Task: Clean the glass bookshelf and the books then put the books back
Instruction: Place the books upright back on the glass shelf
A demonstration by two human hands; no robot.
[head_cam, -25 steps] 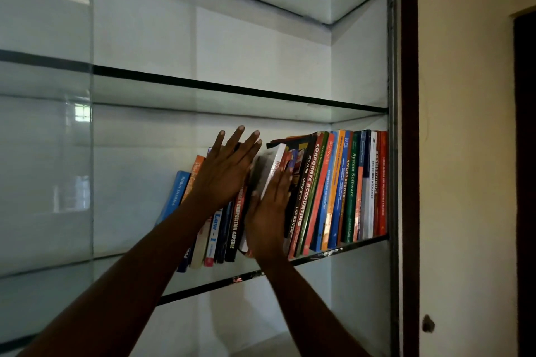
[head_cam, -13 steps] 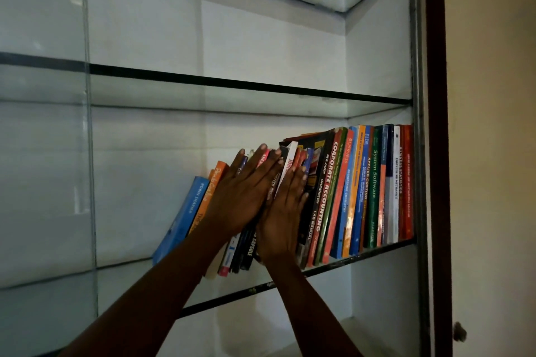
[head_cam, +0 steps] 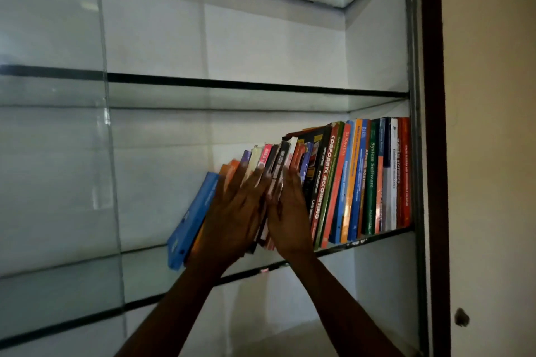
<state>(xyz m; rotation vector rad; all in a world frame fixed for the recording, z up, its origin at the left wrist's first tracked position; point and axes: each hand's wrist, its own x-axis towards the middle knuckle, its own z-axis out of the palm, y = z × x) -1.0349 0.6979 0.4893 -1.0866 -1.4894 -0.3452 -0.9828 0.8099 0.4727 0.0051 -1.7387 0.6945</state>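
Observation:
A row of colourful books (head_cam: 362, 180) stands at the right end of a glass shelf (head_cam: 380, 236), the rightmost ones upright against the side wall. The books to the left lean rightward, ending in a tilted blue book (head_cam: 191, 220). My left hand (head_cam: 235, 211) lies flat with straight fingers against the spines of the leaning books. Right beside it, my right hand (head_cam: 290, 211) presses flat on the neighbouring spines, fingers pointing up. The two hands nearly touch and hide the lower spines of the middle books.
A bare glass shelf (head_cam: 232, 85) runs above the books and another sits higher up. A glass pane (head_cam: 52, 153) covers the left part. The dark wooden frame (head_cam: 432, 153) and a cream wall (head_cam: 490, 124) bound the right side.
My hands slid closer together on the spines, and the leaning books have been pushed to the right, packing tighter against the upright ones. The view shifted left, so the shelf sits further right.

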